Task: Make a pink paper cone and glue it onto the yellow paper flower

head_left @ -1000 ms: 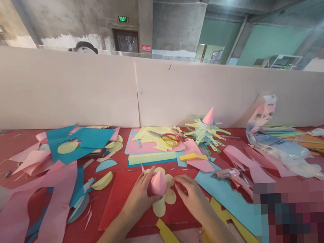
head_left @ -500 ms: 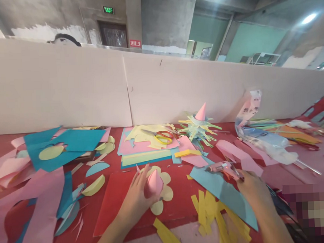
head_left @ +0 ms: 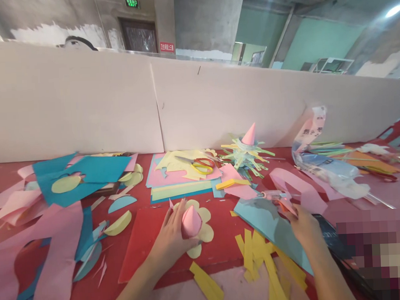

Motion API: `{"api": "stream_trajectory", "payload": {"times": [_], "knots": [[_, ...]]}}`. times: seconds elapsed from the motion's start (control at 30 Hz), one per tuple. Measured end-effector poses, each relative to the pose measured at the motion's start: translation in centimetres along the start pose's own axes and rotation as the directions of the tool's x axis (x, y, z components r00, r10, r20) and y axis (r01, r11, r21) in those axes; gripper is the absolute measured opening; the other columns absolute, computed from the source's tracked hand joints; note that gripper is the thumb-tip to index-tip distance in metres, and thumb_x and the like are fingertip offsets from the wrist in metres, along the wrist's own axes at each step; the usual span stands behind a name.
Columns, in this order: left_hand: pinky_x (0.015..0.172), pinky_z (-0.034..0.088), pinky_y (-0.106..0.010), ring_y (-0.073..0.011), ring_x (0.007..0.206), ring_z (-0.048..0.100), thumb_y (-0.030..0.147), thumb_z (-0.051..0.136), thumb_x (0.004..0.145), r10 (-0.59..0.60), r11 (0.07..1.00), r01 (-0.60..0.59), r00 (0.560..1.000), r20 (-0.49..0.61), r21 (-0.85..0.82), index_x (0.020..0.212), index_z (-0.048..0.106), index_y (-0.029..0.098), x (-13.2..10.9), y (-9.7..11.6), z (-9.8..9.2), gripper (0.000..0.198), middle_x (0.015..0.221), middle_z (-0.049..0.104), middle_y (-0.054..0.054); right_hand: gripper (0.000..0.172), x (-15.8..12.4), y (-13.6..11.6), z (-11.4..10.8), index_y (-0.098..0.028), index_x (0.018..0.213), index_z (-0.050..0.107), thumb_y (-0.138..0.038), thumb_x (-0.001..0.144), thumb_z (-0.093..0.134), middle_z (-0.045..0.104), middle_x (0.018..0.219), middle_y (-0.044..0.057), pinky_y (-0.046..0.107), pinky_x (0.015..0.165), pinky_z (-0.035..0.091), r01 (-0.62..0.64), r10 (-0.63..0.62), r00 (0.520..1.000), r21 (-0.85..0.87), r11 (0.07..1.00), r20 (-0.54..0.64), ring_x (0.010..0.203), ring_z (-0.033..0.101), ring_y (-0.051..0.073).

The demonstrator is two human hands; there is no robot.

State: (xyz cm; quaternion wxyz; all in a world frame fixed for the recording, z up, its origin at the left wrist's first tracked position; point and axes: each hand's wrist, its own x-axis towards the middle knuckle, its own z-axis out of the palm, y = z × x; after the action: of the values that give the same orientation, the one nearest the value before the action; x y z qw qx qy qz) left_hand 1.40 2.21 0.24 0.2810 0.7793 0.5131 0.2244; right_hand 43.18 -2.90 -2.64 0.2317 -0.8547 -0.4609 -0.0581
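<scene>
My left hand is wrapped round a pink paper cone that stands on a yellow paper flower over a red sheet. My right hand is closed on the handle of a pink glue gun, which lies above a blue paper sheet. Yellow paper strips lie between my two forearms.
Red-handled scissors rest on stacked coloured sheets at the back. A second pink cone tops a green fringed paper piece. A plastic bag lies at the right, pink and blue scraps at the left. A beige partition borders the table.
My right hand left the cone, swung right and took hold of the glue gun. My left hand kept the cone in place on the flower.
</scene>
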Motion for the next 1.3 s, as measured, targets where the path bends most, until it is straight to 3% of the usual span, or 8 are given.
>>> {"api": "stream_trajectory", "payload": {"times": [0.27, 0.43, 0.53, 0.67, 0.8, 0.9, 1.07, 1.3], "knots": [[0.11, 0.032, -0.051, -0.0355, 0.144, 0.012, 0.036, 0.07, 0.069, -0.081, 0.994, 0.081, 0.997, 0.002, -0.078, 0.15, 0.013, 0.028, -0.4, 0.6, -0.4, 0.099, 0.156, 0.024, -0.008, 0.053, -0.6, -4.3, -2.0, -0.008, 0.115, 0.053, -0.046, 0.079, 0.04, 0.064, 0.099, 0.021, 0.04, 0.075, 0.046, 0.066, -0.014, 0.975, 0.227, 0.972, -0.223, 0.088, 0.061, 0.032], [0.116, 0.021, -0.048, -0.0292, 0.146, 0.009, 0.044, 0.056, 0.085, 0.091, 0.965, -0.144, 0.968, -0.235, -0.22, 0.15, 0.0, 0.024, -1.4, 1.2, -1.3, 0.088, 0.158, 0.01, -0.013, 0.052, -2.0, -8.4, -3.5, -0.011, 0.115, 0.053, -0.046, 0.078, 0.045, 0.063, 0.097, 0.019, 0.037, 0.07, 0.044, 0.083, -0.005, 0.96, 0.265, 0.961, -0.281, 0.087, 0.059, 0.031], [0.116, 0.022, -0.047, -0.0268, 0.146, 0.011, 0.046, 0.044, 0.092, 0.06, 0.972, -0.131, 0.943, -0.327, -0.197, 0.15, -0.001, 0.025, -2.5, 1.9, -2.1, 0.077, 0.158, 0.009, -0.013, 0.047, -3.2, -10.6, -3.8, -0.013, 0.109, 0.056, -0.048, 0.081, 0.043, 0.063, 0.09, 0.018, 0.035, 0.064, 0.042, 0.105, -0.04, 0.971, 0.267, 0.958, -0.237, 0.081, 0.059, 0.03], [0.113, 0.027, -0.049, -0.0279, 0.143, 0.022, 0.05, 0.044, 0.09, -0.028, 0.999, 0.016, 0.967, -0.253, -0.047, 0.15, 0.004, 0.025, -4.5, 0.6, -2.7, 0.076, 0.156, 0.02, -0.014, 0.037, -4.6, -12.1, -3.5, -0.02, 0.098, 0.056, -0.051, 0.082, 0.043, 0.063, 0.082, 0.012, 0.031, 0.056, 0.039, 0.134, -0.124, 0.991, 0.304, 0.943, -0.054, 0.071, 0.059, 0.026], [0.115, 0.015, -0.055, -0.0338, 0.142, 0.023, 0.06, 0.061, 0.075, 0.032, 0.971, -0.015, 0.997, -0.069, 0.24, 0.15, 0.014, 0.021, -6.2, -2.7, -2.4, 0.096, 0.153, 0.027, -0.017, 0.035, -5.4, -12.3, -3.3, -0.02, 0.098, 0.054, -0.048, 0.082, 0.041, 0.064, 0.087, 0.012, 0.03, 0.058, 0.04, 0.186, -0.184, 0.982, 0.302, 0.935, -0.036, 0.076, 0.06, 0.026], [0.116, 0.011, -0.053, -0.0325, 0.142, 0.023, 0.059, 0.064, 0.072, 0.013, 0.94, -0.013, 1.0, 0.003, 0.342, 0.15, 0.019, 0.018, -6.5, -3.7, -2.1, 0.099, 0.153, 0.027, -0.018, 0.029, -5.6, -12.7, -3.7, -0.021, 0.089, 0.054, -0.046, 0.08, 0.042, 0.061, 0.076, 0.008, 0.029, 0.054, 0.038, 0.203, -0.208, 0.978, 0.315, 0.927, -0.02, 0.066, 0.058, 0.023], [0.115, 0.012, -0.057, -0.0332, 0.143, 0.02, 0.063, 0.053, 0.079, -0.015, 0.917, 0.021, 1.0, -0.02, 0.399, 0.148, 0.025, 0.014, -5.7, -2.9, -1.7, 0.088, 0.153, 0.026, -0.019, 0.024, -5.8, -14.1, -5.4, -0.021, 0.09, 0.056, -0.038, 0.078, 0.042, 0.059, 0.07, 0.005, 0.027, 0.053, 0.037, 0.222, -0.249, 0.968, 0.337, 0.915, 0.037, 0.062, 0.057, 0.022], [0.114, 0.015, -0.059, -0.0341, 0.142, 0.023, 0.068, 0.052, 0.077, 0.019, 0.918, 0.008, 0.998, -0.064, 0.397, 0.149, 0.022, 0.016, -4.6, -2.9, -1.8, 0.094, 0.151, 0.03, -0.019, 0.034, -5.9, -16.2, -6.5, -0.019, 0.101, 0.059, -0.037, 0.075, 0.045, 0.065, 0.073, 0.006, 0.027, 0.056, 0.04, 0.22, -0.299, 0.946, 0.433, 0.874, 0.123, 0.065, 0.06, 0.023]]}}
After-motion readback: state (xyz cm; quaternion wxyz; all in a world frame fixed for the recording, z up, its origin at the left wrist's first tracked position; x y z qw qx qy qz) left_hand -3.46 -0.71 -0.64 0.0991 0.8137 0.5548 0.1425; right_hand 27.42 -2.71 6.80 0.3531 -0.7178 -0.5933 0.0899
